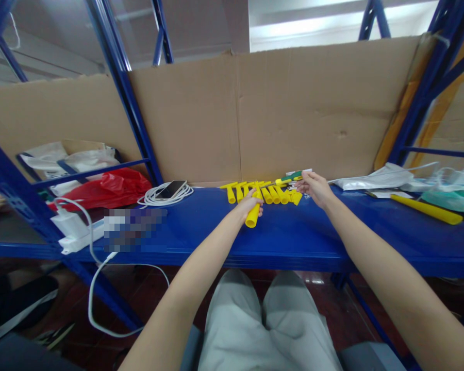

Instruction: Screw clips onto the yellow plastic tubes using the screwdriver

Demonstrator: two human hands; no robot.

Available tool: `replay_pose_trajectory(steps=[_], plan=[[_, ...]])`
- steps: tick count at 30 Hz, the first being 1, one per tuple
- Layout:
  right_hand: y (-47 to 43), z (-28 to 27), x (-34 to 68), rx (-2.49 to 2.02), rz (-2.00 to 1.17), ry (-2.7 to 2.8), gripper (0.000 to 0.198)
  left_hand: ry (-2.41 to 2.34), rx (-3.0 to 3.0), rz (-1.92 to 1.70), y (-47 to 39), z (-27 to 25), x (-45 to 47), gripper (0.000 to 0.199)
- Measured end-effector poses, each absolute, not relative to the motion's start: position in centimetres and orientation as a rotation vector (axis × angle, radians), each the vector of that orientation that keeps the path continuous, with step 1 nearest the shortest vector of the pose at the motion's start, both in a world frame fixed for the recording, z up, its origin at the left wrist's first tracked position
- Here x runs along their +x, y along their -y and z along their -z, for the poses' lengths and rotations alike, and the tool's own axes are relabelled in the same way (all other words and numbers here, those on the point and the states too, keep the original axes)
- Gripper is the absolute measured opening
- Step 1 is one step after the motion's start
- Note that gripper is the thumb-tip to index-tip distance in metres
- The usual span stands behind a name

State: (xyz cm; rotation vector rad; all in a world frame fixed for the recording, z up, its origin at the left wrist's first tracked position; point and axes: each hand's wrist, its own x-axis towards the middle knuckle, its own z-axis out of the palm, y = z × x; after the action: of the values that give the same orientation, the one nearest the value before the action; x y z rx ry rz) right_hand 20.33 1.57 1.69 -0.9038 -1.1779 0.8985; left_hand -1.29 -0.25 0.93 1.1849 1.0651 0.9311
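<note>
My left hand [250, 205] is wrapped round a yellow plastic tube [252, 217], its round hollow end facing me and its far end narrower. A row of similar yellow pieces [274, 195] lies just behind it, near the cardboard. To the right, my right hand [313, 186] has its fingertips pinched together beside the handle of a green and yellow screwdriver [288, 179]. What sits between those fingertips is too small to make out. The screwdriver's shaft points left towards the yellow pieces. Tiny shiny bits [306, 196] lie near the right fingertips.
Cardboard [313, 113] walls the back of the blue shelf [201, 239]. On the left are a phone [172, 189] on a coiled white cable [149, 197], a red bag [114, 186] and a power strip [81, 241]. On the right lies a long yellow object [427, 208] near plastic packaging [375, 178].
</note>
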Motion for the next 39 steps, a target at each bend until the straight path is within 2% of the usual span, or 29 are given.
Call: replay_pose_trajectory(steps=[6,15,21,27,36,39], plan=[[-1.28,-2.05,20.17,-0.876,-0.994,1.163,0.017,-1.066,1.186,-0.97,0.05,-0.7,-1.14,0.076],[-1.36,-1.95,20.14,-0.88,-0.943,1.138,0.024,-1.027,1.205,-0.99,-0.09,-0.48,-1.12,0.078],[-1.55,-1.73,20.25,-0.899,-0.914,1.141,0.018,-1.039,1.199,-0.975,-0.15,-0.56,-1.06,0.082],[-1.9,-1.35,20.61,-0.934,-0.86,1.186,0.028,-1.041,1.201,-0.976,-0.14,-0.54,-1.05,0.081],[-1.82,-1.47,20.72,-0.834,-0.944,1.242,0.019,-1.058,1.201,-0.988,-0.04,-0.64,-1.06,0.082],[-1.78,-1.46,20.67,-0.839,-0.942,1.246,0.022,-1.048,1.207,-0.986,0.04,-0.72,-1.11,0.079]])
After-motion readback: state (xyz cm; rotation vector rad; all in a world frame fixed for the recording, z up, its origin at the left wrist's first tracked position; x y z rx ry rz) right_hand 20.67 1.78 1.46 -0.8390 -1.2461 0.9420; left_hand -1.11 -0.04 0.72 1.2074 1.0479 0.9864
